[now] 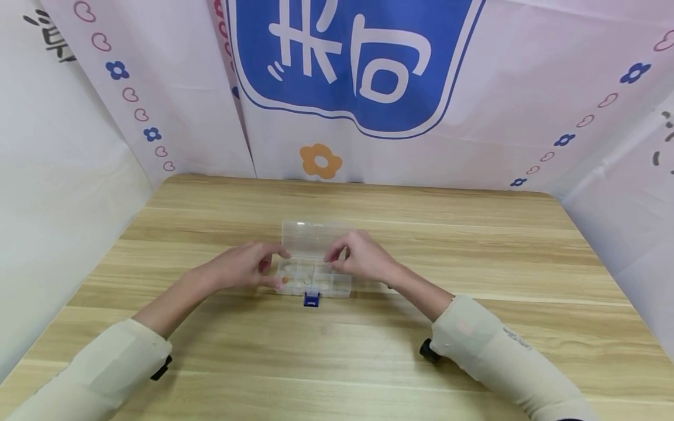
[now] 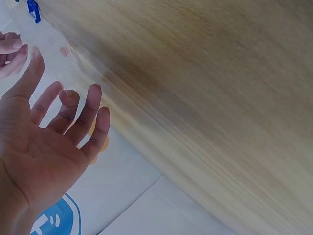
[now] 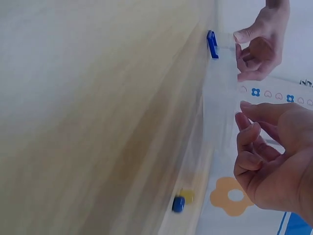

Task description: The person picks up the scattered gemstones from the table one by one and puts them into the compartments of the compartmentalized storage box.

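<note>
A clear plastic compartment box (image 1: 341, 285) lies on the table with its lid (image 1: 302, 241) raised at the back and a blue latch (image 1: 312, 299) at the front. My left hand (image 1: 244, 266) holds the box's left end, thumb at the front corner and index finger toward the back. A small orange piece (image 1: 285, 280) shows in the front left compartment. My right hand (image 1: 363, 257) is over the back right part of the box, thumb and index fingertips close together and the other fingers curled. I cannot tell whether anything is between those fingertips.
A small blue piece (image 3: 178, 203) and a yellow one (image 3: 187, 196) lie on the wooden table (image 1: 337, 362) to the right of the box, mostly hidden by my right wrist in the head view. A printed cloth (image 1: 447, 155) hangs behind the table's back edge.
</note>
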The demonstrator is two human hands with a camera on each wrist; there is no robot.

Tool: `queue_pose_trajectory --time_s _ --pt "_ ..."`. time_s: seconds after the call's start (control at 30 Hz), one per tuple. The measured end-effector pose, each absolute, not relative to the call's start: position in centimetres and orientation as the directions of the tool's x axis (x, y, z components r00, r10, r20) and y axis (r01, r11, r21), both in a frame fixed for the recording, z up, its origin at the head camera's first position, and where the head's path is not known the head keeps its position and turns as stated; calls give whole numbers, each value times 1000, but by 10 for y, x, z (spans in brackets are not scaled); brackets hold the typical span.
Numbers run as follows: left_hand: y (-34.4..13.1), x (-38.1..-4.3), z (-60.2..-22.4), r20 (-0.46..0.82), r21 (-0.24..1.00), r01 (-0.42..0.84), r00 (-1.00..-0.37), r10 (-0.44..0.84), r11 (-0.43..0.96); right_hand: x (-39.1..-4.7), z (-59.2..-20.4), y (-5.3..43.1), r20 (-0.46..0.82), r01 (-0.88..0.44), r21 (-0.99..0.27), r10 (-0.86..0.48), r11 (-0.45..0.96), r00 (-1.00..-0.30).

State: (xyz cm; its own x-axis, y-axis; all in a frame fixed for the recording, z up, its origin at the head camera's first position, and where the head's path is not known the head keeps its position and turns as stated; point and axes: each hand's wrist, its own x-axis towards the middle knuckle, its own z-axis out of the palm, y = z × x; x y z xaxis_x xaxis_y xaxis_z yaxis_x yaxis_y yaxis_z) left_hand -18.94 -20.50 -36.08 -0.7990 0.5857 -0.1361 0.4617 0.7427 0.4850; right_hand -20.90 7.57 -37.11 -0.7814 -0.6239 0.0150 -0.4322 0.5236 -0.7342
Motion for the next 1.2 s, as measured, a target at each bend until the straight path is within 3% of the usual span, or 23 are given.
queue_pose_trajectory --time_s 1.0,1.2 --pt "-207 -192 -364 -133 499 471 -788 601 728 -210 -375 143 93 -408 -749 -526 523 -845" --pt "-207 -192 -364 -140 498 463 -791 595 733 -211 -379 161 50 -363 -749 -499 555 -865"
